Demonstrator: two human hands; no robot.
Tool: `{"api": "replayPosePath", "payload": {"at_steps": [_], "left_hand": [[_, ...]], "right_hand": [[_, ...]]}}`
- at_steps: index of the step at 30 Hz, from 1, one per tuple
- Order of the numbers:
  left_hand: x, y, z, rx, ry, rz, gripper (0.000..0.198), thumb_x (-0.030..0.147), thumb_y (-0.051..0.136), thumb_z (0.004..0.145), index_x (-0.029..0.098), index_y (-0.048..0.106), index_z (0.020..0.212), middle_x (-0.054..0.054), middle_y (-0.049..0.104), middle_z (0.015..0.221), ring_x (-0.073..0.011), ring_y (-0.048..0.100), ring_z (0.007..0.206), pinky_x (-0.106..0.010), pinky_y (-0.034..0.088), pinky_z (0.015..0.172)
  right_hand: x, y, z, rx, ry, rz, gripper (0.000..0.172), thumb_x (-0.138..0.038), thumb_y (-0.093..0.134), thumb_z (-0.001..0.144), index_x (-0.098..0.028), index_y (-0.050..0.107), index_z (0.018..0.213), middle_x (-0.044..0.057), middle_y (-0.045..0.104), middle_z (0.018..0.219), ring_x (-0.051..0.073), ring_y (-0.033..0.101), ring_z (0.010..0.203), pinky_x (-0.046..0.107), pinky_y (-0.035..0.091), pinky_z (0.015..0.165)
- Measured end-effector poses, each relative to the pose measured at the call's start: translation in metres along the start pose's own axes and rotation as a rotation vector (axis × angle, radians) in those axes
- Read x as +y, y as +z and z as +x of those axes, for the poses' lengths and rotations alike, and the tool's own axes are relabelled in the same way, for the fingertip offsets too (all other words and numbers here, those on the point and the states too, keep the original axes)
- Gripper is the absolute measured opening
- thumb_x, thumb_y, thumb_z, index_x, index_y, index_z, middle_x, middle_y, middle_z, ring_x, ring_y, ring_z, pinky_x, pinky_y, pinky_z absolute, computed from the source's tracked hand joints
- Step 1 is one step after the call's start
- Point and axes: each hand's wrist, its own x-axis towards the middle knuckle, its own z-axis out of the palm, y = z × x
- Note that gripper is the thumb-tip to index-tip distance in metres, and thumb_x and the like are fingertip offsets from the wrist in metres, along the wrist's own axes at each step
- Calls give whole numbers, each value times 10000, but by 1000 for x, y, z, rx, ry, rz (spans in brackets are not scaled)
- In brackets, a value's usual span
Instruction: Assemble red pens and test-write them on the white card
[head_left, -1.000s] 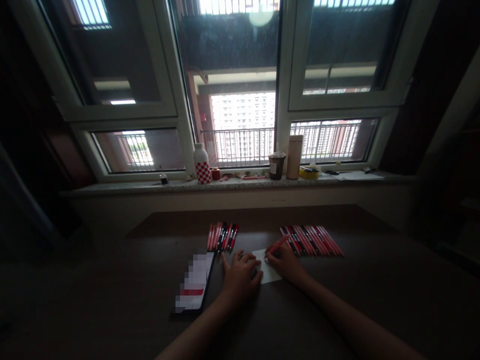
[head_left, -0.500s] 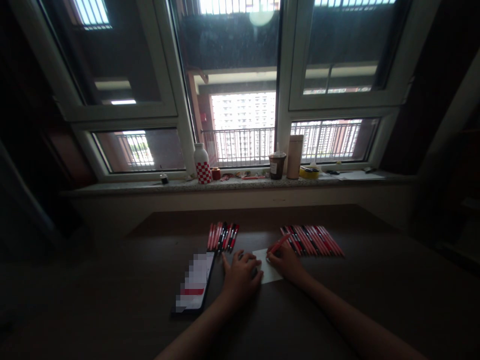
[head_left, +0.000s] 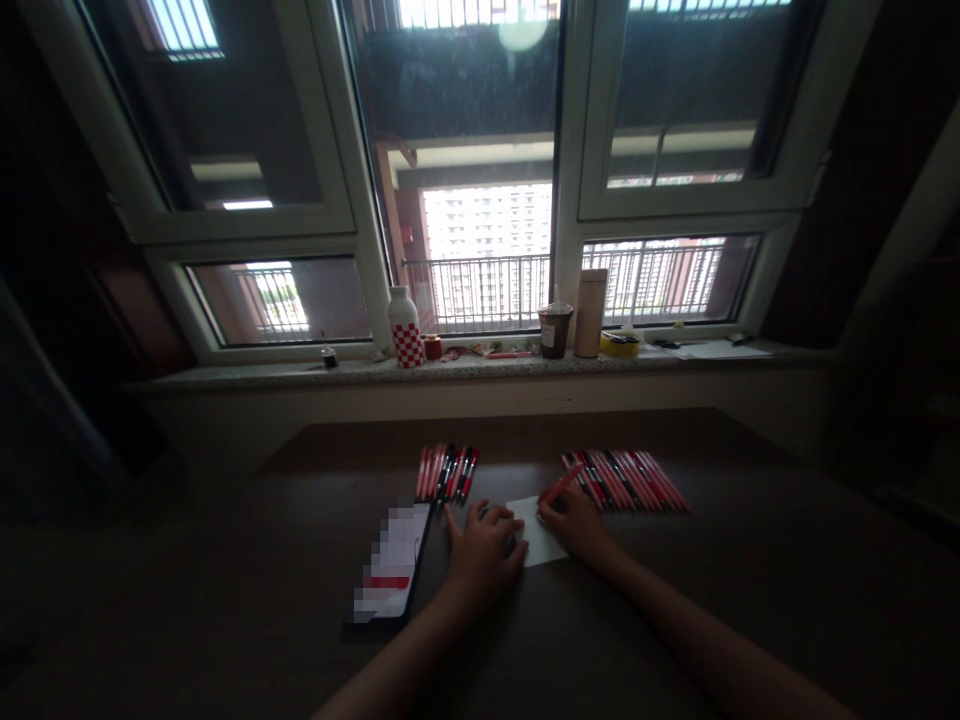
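Note:
A small sheet of pale paper (head_left: 541,541) lies on the dark table between my hands. My right hand (head_left: 576,520) is closed round a red pen (head_left: 564,484), its lower end down at the paper's upper right. Fingers spread, my left hand (head_left: 484,550) rests across the left edge of the paper and the table beside it. What lies under the left palm is hidden. Left of that hand is a phone (head_left: 394,565) with a lit, partly pixelated screen.
Several red and black pens (head_left: 448,473) lie in a row behind my left hand, and a wider row of pens (head_left: 626,480) behind my right. On the windowsill (head_left: 480,370) stand a red-checked bottle (head_left: 407,330), a lidded drink cup (head_left: 554,332), a tall tumbler (head_left: 590,315) and a yellow item (head_left: 619,345).
My right hand and the red pen have shifted very slightly to the right over the paper. The left hand keeps its place.

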Motion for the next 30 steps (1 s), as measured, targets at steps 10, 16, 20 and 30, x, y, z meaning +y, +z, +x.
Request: {"api": "replayPosePath", "payload": {"at_steps": [10, 16, 20, 30], "left_hand": [[-1, 1, 0, 4, -1, -6, 258, 408, 542, 814, 374, 632, 1053, 8, 606, 1193, -312, 359, 1266, -740, -65, 1003], [0, 1, -1, 14, 6, 6, 262, 406, 525, 825, 368, 620, 1066, 10, 602, 1201, -300, 362, 1268, -733, -43, 1012], [-1, 2, -2, 27, 24, 5, 284, 421, 521, 824, 363, 605, 1089, 5, 597, 1219, -302, 353, 1281, -727, -53, 1017], [-7, 6, 0, 81, -5, 68, 383, 401, 510, 830, 326, 541, 1205, -35, 549, 1304, -318, 311, 1324, -729, -38, 1027]], "right_hand": [[-1, -1, 1, 3, 28, -5, 118, -204, 539, 683, -145, 640, 698, 79, 605, 819, 213, 583, 802, 317, 448, 742], [3, -2, 1, 16, 68, 65, 174, -284, 540, 731, -158, 652, 773, 76, 652, 835, 226, 611, 824, 329, 456, 754], [3, -4, 1, 0, 113, 176, 222, -357, 538, 771, -171, 651, 818, 65, 680, 819, 227, 632, 810, 331, 465, 749], [0, -7, 0, 16, 79, 311, 371, -488, 485, 842, -172, 679, 833, 74, 681, 870, 238, 619, 879, 357, 435, 825]]}}
